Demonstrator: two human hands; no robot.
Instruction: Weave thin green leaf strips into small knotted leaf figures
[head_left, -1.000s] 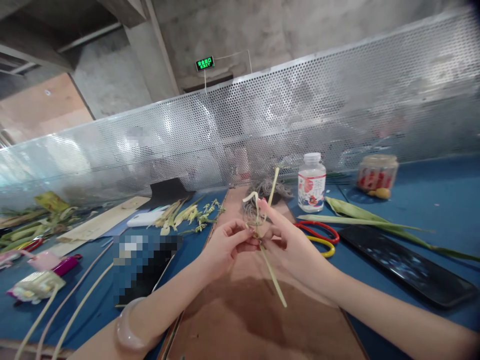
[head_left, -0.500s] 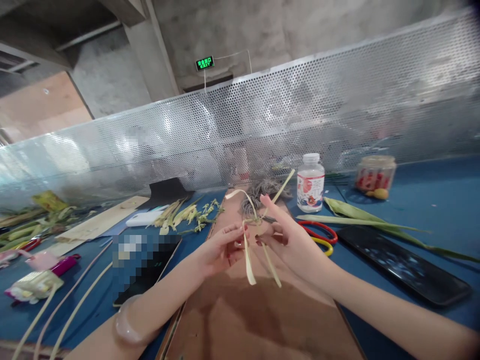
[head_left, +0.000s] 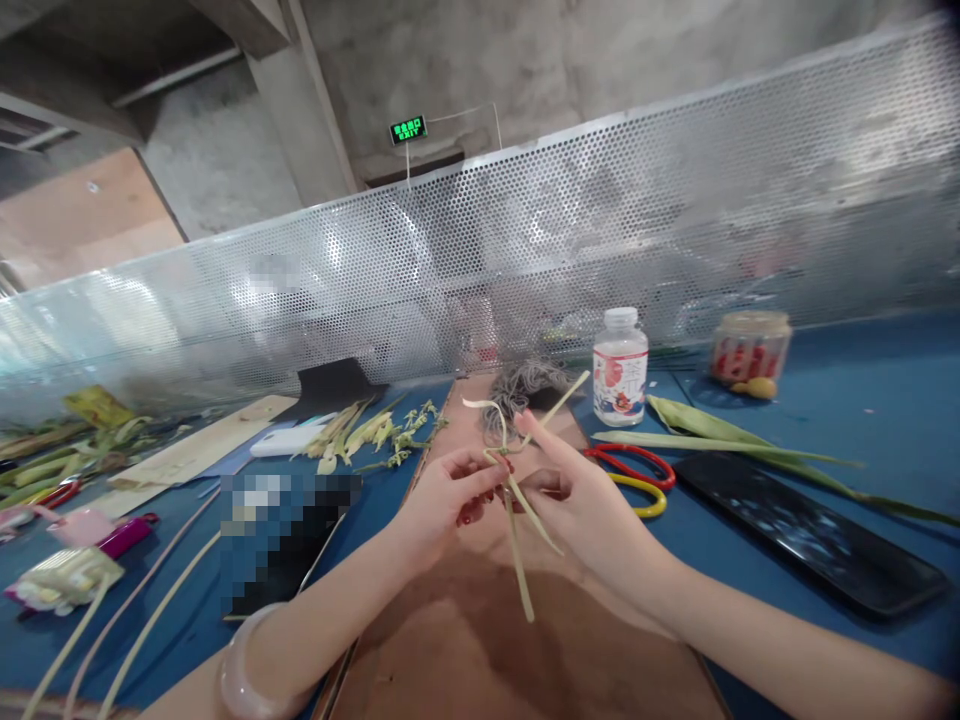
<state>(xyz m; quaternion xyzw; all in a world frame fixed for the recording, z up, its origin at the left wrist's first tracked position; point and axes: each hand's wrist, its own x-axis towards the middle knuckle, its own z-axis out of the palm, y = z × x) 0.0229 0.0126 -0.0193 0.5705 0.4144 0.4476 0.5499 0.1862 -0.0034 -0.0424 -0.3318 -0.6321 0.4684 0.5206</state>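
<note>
Both my hands meet above a brown cardboard sheet (head_left: 480, 640) in the middle of the blue table (head_left: 840, 400). My left hand (head_left: 450, 495) pinches pale green leaf strips (head_left: 517, 500) between thumb and fingertips. My right hand (head_left: 581, 490) holds the same strips from the right, its forefinger stretched up along them. The strips cross at my fingertips; two ends point up and two hang down toward the cardboard. A pale bangle (head_left: 247, 660) sits on my left wrist.
Red and yellow scissors (head_left: 637, 470), a black phone (head_left: 810, 530), long green leaves (head_left: 735, 435), a white bottle (head_left: 620, 365) and a jar (head_left: 752, 350) lie to the right. Cut leaf pieces (head_left: 375, 430), a blurred black item (head_left: 285, 530) and long strips (head_left: 135, 620) lie left. A perforated metal screen (head_left: 525, 250) stands behind.
The strips have been shifted between my fingers: the upper loop has shrunk and the hanging ends changed angle. Both hands stayed in much the same place above the cardboard.
</note>
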